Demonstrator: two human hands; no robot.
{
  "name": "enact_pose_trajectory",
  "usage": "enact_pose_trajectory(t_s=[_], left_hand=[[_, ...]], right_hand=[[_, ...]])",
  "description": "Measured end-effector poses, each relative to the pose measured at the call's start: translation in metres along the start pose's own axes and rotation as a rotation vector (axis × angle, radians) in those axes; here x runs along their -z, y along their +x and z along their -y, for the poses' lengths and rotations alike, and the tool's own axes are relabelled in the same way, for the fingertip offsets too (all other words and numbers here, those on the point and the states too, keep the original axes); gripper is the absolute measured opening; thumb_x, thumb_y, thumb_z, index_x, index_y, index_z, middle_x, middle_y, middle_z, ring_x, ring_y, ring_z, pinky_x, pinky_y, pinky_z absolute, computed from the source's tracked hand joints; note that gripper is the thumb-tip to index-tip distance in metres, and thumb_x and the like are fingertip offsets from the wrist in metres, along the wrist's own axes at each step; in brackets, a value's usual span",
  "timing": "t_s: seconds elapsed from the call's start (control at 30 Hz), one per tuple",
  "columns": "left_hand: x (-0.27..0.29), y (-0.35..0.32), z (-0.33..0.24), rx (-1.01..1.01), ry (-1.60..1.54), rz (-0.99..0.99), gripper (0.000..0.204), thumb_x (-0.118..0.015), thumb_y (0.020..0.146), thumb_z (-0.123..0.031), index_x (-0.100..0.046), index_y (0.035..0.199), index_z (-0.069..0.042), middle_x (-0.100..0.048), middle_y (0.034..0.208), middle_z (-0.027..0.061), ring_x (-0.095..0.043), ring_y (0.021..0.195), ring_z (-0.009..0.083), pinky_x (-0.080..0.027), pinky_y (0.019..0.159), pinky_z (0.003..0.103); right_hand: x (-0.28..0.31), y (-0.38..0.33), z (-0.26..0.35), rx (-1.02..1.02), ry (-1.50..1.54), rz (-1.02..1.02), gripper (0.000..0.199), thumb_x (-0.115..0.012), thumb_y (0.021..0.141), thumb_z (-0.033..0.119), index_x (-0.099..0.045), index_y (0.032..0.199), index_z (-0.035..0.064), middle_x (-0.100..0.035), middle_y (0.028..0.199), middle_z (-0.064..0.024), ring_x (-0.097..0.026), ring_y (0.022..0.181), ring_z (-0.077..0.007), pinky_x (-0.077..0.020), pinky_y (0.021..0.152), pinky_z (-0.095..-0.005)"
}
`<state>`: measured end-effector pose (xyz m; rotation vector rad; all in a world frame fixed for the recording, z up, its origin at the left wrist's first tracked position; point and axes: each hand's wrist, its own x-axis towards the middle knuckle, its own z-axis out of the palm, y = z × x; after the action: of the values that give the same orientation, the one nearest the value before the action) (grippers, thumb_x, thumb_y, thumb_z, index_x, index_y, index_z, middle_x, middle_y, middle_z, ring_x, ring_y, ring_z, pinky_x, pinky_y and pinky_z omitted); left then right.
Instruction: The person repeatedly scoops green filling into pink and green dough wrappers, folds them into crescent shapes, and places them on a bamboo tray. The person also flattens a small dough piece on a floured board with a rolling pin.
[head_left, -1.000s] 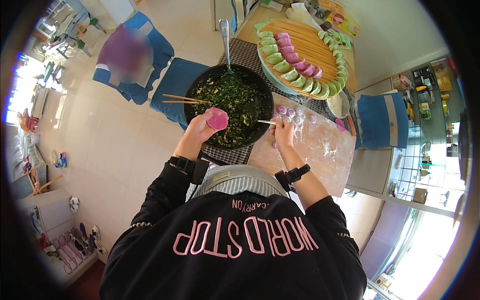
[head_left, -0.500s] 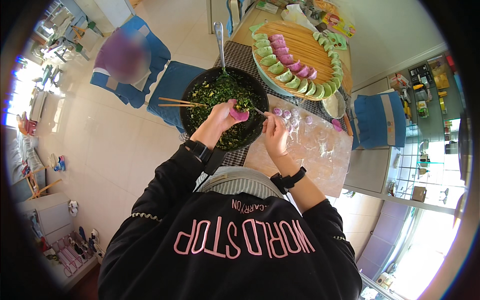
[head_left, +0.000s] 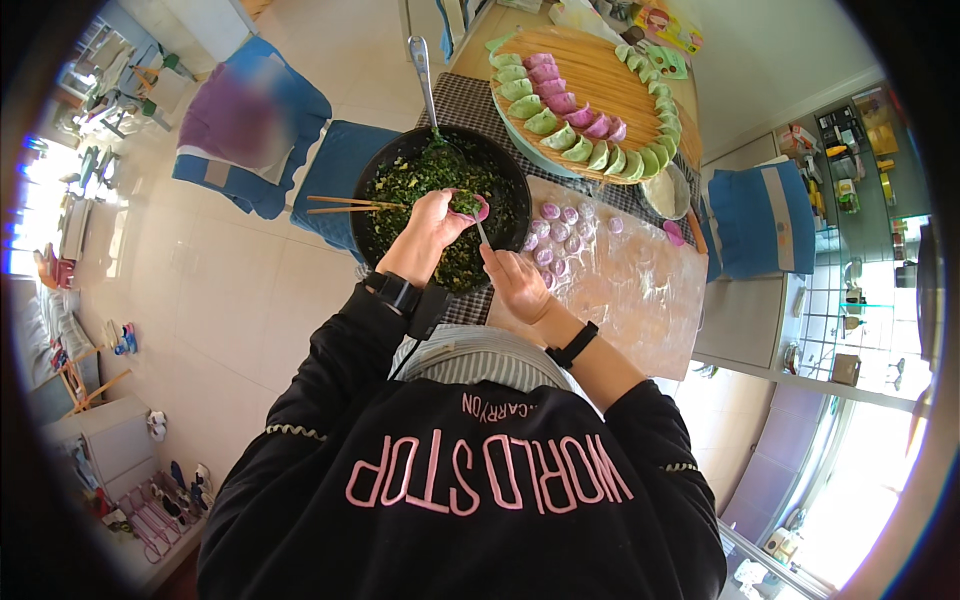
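Observation:
My left hand (head_left: 430, 228) is closed around a pink dumpling wrapper (head_left: 483, 209) above a dark round pan (head_left: 524, 185). Chopped green filling with yellow bits (head_left: 395, 182) covers much of the pan, and some lies in the wrapper. Between the fingers of my right hand (head_left: 517, 284) is a slim metal utensil (head_left: 482, 231). Its far end meets the wrapper, so I cannot tell its exact kind. A large metal serving spoon (head_left: 423, 78) rests in the filling at the far side. Wooden chopsticks (head_left: 345, 204) lean over the pan's left rim.
Right of the pan, several pink dough pieces (head_left: 572, 243) sit on a floured board (head_left: 630, 305), with a flat pink wrapper (head_left: 674, 233). Beyond stands a bamboo tray (head_left: 595, 85) with green dumplings (head_left: 542, 122) and pink dumplings (head_left: 562, 102). A flour bowl (head_left: 665, 193) and blue chairs (head_left: 757, 228) flank the board.
My right hand has moved left and nearer to me, bringing the utensil against the wrapper. The wrapper has tilted in my left hand. More dough pieces now show on the board.

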<state>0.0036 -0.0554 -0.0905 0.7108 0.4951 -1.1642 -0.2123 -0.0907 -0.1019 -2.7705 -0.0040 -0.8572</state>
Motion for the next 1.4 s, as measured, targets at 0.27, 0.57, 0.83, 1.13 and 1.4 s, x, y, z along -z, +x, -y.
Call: enact_pose_trajectory(t_s=[0.27,0.57,0.83,1.13,1.4], left_hand=[[0.010,-0.004,0.006,-0.009,-0.079,0.026,0.022,-0.032,0.110,-0.014,-0.042,0.118,0.004,-0.044,0.127,0.0263,-0.057,0.106,0.0410,-0.051,0.096,0.064],[0.027,-0.016,0.005,0.050,-0.124,0.399,0.028,-0.037,0.110,-0.018,-0.048,0.126,0.002,-0.055,0.124,0.0217,-0.055,0.116,0.0377,-0.048,0.104,0.056],[0.035,-0.024,-0.001,0.060,-0.096,0.497,0.026,-0.040,0.109,-0.017,-0.049,0.126,0.000,-0.056,0.121,0.0187,-0.056,0.117,0.0343,-0.049,0.104,0.053],[0.038,-0.022,-0.006,0.009,0.015,0.407,0.028,-0.036,0.110,-0.020,-0.047,0.128,-0.002,-0.056,0.125,0.0195,-0.057,0.119,0.0352,-0.048,0.105,0.053],[0.052,-0.014,-0.003,-0.004,-0.006,0.286,0.031,-0.032,0.111,-0.018,-0.046,0.130,0.002,-0.055,0.122,0.0181,-0.057,0.113,0.0335,-0.050,0.103,0.052]], right_hand=[[0.006,0.007,-0.002,-0.072,0.060,-0.078,0.042,-0.065,0.089,-0.002,-0.059,0.131,-0.0054,-0.059,0.098,-0.0135,-0.063,0.079,-0.0272,-0.0538,0.067,-0.0363],[0.022,0.031,-0.003,-0.639,0.527,-0.327,0.026,-0.050,0.106,0.008,-0.064,0.125,-0.0013,-0.061,0.086,-0.0064,-0.056,0.068,-0.0119,-0.0474,0.061,-0.0255],[0.036,0.033,-0.008,-0.636,0.565,-0.328,0.026,-0.049,0.107,0.011,-0.065,0.125,-0.0003,-0.059,0.085,-0.0063,-0.054,0.067,-0.0115,-0.0469,0.061,-0.0257],[0.026,0.035,0.000,-0.527,0.431,-0.314,0.025,-0.051,0.104,0.006,-0.065,0.124,-0.0001,-0.062,0.089,-0.0081,-0.058,0.069,-0.0150,-0.0487,0.062,-0.0271],[0.032,0.033,0.003,-0.538,0.199,-0.266,0.023,-0.054,0.100,0.000,-0.066,0.120,-0.0009,-0.063,0.085,-0.0121,-0.060,0.066,-0.0219,-0.0506,0.062,-0.0320]])
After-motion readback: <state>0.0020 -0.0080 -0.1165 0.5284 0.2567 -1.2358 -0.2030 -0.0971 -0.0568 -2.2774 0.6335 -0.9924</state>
